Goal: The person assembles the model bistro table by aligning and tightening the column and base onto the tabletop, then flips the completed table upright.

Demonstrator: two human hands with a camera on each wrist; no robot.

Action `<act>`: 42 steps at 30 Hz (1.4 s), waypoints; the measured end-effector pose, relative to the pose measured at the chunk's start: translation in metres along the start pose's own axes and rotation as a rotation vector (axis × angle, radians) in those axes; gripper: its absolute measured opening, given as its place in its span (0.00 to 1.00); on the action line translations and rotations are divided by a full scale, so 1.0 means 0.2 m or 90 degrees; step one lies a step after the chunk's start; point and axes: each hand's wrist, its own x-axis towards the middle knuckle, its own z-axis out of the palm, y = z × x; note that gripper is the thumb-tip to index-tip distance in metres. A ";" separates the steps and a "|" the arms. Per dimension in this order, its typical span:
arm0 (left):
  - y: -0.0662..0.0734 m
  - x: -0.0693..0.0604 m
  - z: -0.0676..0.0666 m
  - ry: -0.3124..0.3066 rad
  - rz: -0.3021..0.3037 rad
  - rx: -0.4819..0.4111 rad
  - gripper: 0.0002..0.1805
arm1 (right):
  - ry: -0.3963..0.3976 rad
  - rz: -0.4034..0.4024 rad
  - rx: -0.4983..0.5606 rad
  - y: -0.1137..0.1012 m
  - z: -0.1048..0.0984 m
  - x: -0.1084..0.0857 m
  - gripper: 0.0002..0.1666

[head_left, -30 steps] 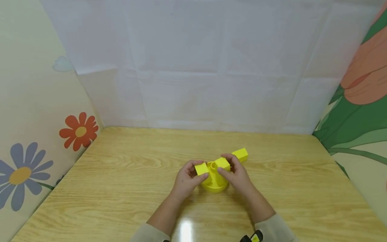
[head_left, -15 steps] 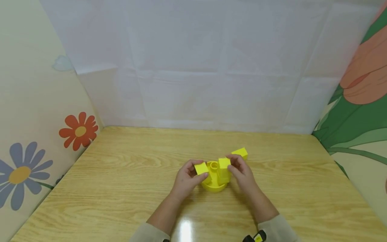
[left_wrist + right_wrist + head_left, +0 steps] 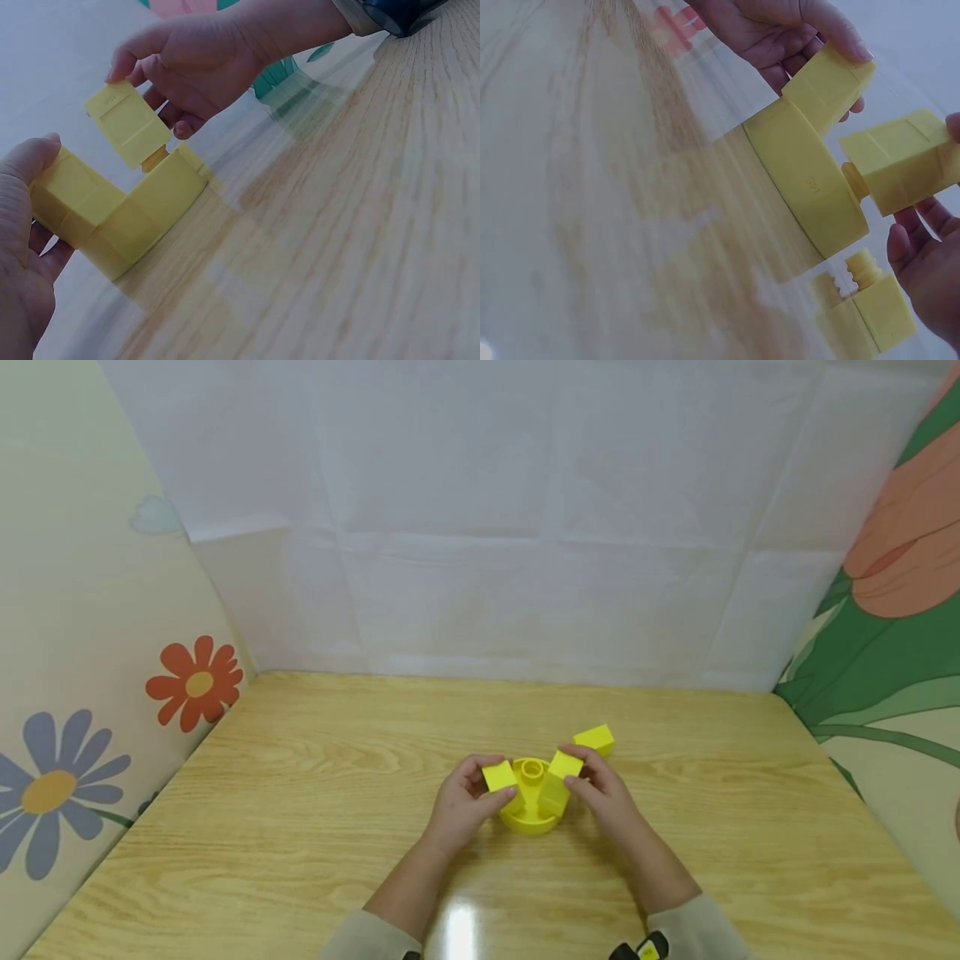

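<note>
A round yellow base [image 3: 531, 827] with a raised ring stands on the table. My left hand [image 3: 459, 810] grips a yellow block [image 3: 499, 778] at the base's left side, thumb on the near face. My right hand [image 3: 606, 793] pinches a second yellow block [image 3: 564, 765] over the base's right side. In the right wrist view that block [image 3: 904, 157] is tilted, its narrow peg [image 3: 854, 180] at the base's rim [image 3: 806, 180]; whether the peg is seated I cannot tell.
Another yellow block [image 3: 595, 739] lies on the table [image 3: 337, 760] just behind my right hand; its toothed end [image 3: 862, 268] shows in the right wrist view. A white sheet [image 3: 480, 568] hangs behind the table, with flower-patterned panels at both sides.
The right-hand block has turned and now leans outward to the right, exposing more of the ring. My right hand has shifted slightly right; my left hand has stayed in place.
</note>
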 end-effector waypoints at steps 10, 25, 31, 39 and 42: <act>0.00 0.00 0.00 -0.002 0.012 0.004 0.22 | -0.073 -0.008 0.145 0.00 0.02 0.00 0.30; 0.00 0.02 0.00 0.006 0.016 0.006 0.22 | 0.043 0.039 0.125 0.02 0.01 0.01 0.22; 0.00 0.02 0.00 0.005 0.004 0.007 0.23 | 0.052 0.028 0.159 0.03 -0.01 -0.01 0.21; -0.01 0.02 0.00 0.004 0.004 0.004 0.23 | 0.020 0.039 0.105 0.03 -0.02 -0.02 0.24; -0.01 0.03 0.00 0.005 0.004 0.005 0.23 | -0.008 0.011 0.076 0.03 -0.03 -0.02 0.28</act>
